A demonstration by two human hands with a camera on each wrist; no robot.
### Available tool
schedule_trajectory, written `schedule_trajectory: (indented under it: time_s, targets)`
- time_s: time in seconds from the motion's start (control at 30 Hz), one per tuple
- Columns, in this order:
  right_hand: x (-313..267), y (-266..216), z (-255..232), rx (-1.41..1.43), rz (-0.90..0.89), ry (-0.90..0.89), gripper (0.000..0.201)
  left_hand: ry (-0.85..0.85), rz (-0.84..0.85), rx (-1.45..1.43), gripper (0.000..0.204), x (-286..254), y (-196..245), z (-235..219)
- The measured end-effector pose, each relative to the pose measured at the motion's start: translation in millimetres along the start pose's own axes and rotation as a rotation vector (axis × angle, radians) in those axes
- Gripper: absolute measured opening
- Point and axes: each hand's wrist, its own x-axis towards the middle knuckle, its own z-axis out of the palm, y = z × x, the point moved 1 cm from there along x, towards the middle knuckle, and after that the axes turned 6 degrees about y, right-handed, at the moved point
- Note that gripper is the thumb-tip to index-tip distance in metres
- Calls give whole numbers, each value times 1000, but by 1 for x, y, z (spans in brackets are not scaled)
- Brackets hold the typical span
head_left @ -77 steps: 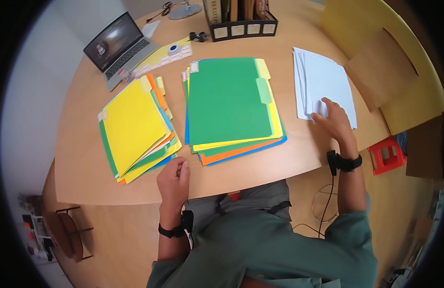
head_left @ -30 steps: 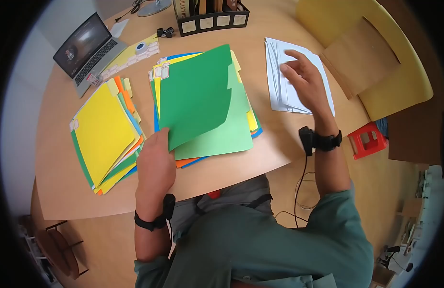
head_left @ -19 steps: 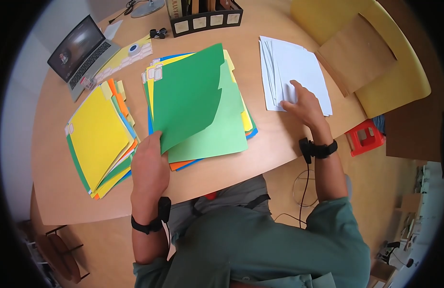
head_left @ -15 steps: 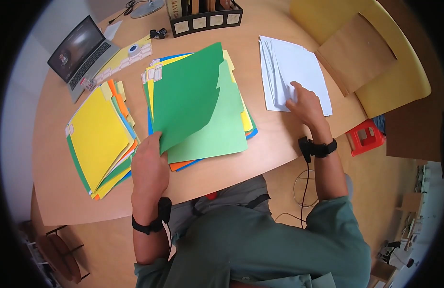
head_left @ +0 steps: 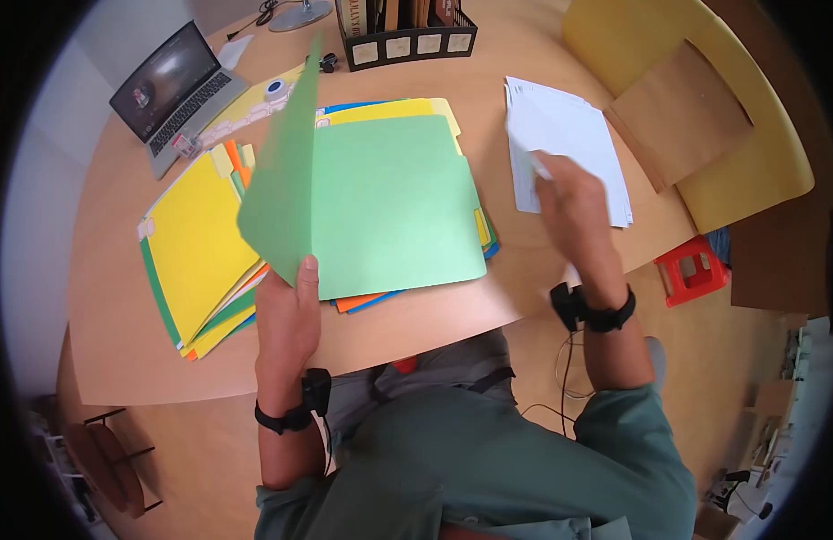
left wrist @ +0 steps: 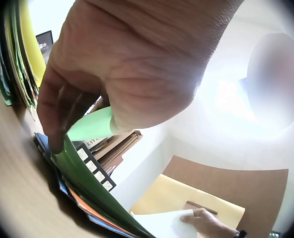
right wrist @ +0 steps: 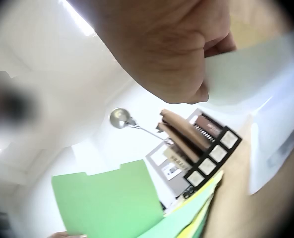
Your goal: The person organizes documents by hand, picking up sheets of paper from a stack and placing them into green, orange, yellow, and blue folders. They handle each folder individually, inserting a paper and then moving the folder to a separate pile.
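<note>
A green file folder [head_left: 394, 207] lies spread on the middle pile of coloured folders, its front cover [head_left: 281, 180] raised upright and leaning left. My left hand [head_left: 289, 315] pinches the folder at its near edge by the fold, thumb over the inside; the left wrist view shows the fingers on the outer side. Above the stack of white paper [head_left: 574, 126], my right hand [head_left: 574, 202] pinches a sheet of paper, blurred in the head view. In the right wrist view this sheet [right wrist: 256, 74] hangs bent from the thumb and fingers.
Left of the open folder is another folder pile with a yellow one [head_left: 196, 243] on top. Behind stand a laptop [head_left: 169, 94] and a black book organizer [head_left: 412, 45]. A yellow panel with a brown pocket [head_left: 682, 112] borders the right side.
The folder's cover has swung up and over to the left, with my left thumb now inside. My right hand, earlier at the paper stack, has taken hold of a sheet and lifted it.
</note>
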Motion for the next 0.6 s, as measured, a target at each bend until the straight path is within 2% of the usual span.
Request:
schedule_trajectory:
  time_s: [0.13,0.27,0.37,0.43,0.6]
  targets:
    - [-7,-81,35,98,-77,-227,38,-9,13,-95,46,-8,0,1]
    - [-27,-123,92,126,-173,-286,33,35,64,-121,47,-16,-2,1]
    - [-37,-141,115,145,-205,-332,30,12,41,-150,47,-20,-8,-1]
    - [-41,-149,122,146,-221,-369,30,-48,-49,-157,48,-21,-15,-1]
    - [-48,-159,128,142,-237,-410,30,-77,-68,-192,50,-21,-22,1]
